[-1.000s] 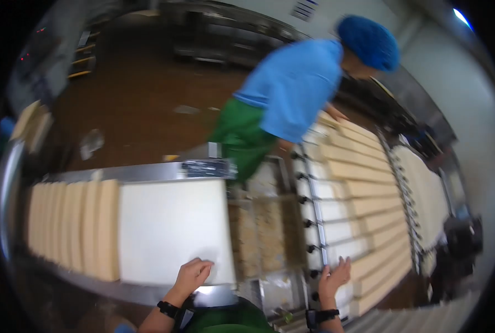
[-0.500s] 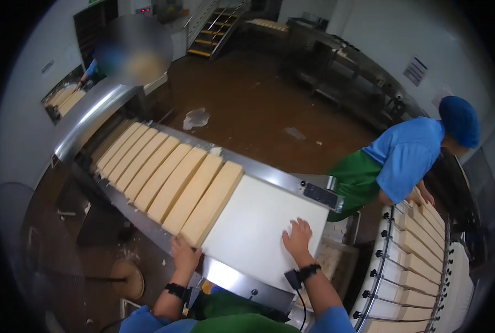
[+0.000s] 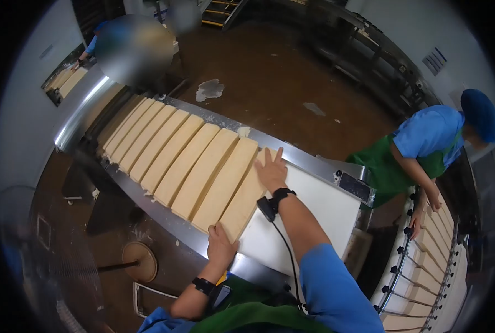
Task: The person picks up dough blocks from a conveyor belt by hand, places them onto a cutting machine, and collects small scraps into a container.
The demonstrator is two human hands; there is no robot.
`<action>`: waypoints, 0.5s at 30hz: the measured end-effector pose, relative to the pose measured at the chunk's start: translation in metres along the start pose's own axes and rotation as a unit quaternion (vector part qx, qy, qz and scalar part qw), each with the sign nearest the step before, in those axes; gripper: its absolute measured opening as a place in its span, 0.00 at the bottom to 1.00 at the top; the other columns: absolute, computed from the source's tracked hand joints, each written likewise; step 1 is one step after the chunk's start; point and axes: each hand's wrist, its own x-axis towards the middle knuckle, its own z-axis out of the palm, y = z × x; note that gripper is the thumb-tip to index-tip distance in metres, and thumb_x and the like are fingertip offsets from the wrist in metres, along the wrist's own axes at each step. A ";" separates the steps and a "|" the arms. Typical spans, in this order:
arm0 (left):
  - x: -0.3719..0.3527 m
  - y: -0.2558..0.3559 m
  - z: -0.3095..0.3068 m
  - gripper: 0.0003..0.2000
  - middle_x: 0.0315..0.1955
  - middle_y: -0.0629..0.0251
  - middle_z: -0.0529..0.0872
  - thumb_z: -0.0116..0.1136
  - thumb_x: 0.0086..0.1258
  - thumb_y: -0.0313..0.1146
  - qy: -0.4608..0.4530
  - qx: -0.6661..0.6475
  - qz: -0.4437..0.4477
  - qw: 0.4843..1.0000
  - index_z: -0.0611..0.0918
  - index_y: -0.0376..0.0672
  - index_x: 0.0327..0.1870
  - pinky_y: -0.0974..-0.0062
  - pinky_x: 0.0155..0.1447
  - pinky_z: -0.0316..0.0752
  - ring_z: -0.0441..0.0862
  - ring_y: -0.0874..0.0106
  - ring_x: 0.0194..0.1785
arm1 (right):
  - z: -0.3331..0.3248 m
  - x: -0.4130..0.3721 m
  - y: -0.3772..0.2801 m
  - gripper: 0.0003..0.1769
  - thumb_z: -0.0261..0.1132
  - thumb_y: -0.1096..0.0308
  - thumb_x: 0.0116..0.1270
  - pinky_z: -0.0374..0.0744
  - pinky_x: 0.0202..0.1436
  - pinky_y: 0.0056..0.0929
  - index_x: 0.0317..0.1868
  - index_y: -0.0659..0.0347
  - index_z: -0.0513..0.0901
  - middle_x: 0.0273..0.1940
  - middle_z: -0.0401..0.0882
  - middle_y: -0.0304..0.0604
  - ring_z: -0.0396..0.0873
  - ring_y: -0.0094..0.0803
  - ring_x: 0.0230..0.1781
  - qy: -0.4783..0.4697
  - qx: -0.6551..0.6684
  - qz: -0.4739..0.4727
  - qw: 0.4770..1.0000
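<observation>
A row of long, pale yellow dough-like slabs (image 3: pixel 189 164) lies side by side across a white conveyor belt (image 3: pixel 303 216). My left hand (image 3: pixel 222 247) is at the near end of the last slab (image 3: pixel 242 208), with its fingers curled against that end. Over the far end of the same slab, my right hand (image 3: pixel 272 172) rests with fingers spread. The undersides of my fingers are hidden. Both my wrists wear dark bands, and a small black device with a cable sits by the right one.
Metal side rails (image 3: pixel 328 172) edge the belt, and a dark panel (image 3: pixel 355 187) is mounted at its right end. On the right, a co-worker (image 3: pixel 430 133) leans over a second conveyor (image 3: pixel 419 277) carrying slabs. A round-based stand (image 3: pixel 140 262) is on the floor at left.
My right hand has moved from the bare belt up and left onto the last slab's far end. My left hand stays at a slab's near end. The slab row now reaches farther right in view.
</observation>
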 end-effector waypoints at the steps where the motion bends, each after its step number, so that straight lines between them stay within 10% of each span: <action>1: 0.001 0.002 0.000 0.43 0.58 0.36 0.64 0.74 0.51 0.34 -0.013 0.010 -0.026 1.000 0.60 0.28 0.65 0.57 0.60 0.74 0.73 0.41 0.57 | 0.001 0.002 -0.005 0.39 0.52 0.37 0.69 0.62 0.72 0.53 0.76 0.44 0.60 0.78 0.45 0.56 0.50 0.52 0.76 -0.011 -0.004 0.011 1.000; 5: 0.009 -0.004 0.010 0.46 0.62 0.32 0.67 0.73 0.52 0.43 -0.056 0.052 -0.028 0.997 0.60 0.28 0.66 0.56 0.63 0.72 0.70 0.41 0.63 | 0.002 0.002 -0.007 0.43 0.53 0.33 0.66 0.63 0.73 0.49 0.75 0.46 0.61 0.77 0.50 0.55 0.52 0.43 0.78 -0.026 -0.007 0.033 0.999; 9: 0.010 0.016 0.009 0.46 0.59 0.36 0.66 0.77 0.48 0.36 -0.054 0.088 -0.009 0.995 0.60 0.28 0.66 0.55 0.59 0.74 0.73 0.39 0.57 | -0.055 -0.027 0.022 0.40 0.61 0.49 0.61 0.68 0.68 0.52 0.71 0.52 0.62 0.74 0.51 0.55 0.63 0.57 0.69 -0.051 0.080 0.167 0.981; 13: -0.004 0.033 0.038 0.41 0.53 0.38 0.67 0.76 0.48 0.34 -0.044 0.067 0.163 0.983 0.63 0.29 0.62 0.54 0.57 0.74 0.73 0.40 0.55 | -0.091 -0.082 0.115 0.45 0.65 0.49 0.57 0.70 0.64 0.53 0.72 0.51 0.56 0.71 0.52 0.55 0.64 0.57 0.67 0.011 0.104 0.285 0.953; 15: -0.014 0.062 0.035 0.41 0.51 0.39 0.66 0.75 0.49 0.34 -0.206 -0.046 0.176 0.961 0.62 0.30 0.61 0.53 0.56 0.75 0.74 0.40 0.54 | -0.087 -0.094 0.170 0.48 0.68 0.47 0.54 0.70 0.63 0.57 0.71 0.57 0.59 0.75 0.44 0.56 0.58 0.61 0.71 0.043 0.079 0.335 0.938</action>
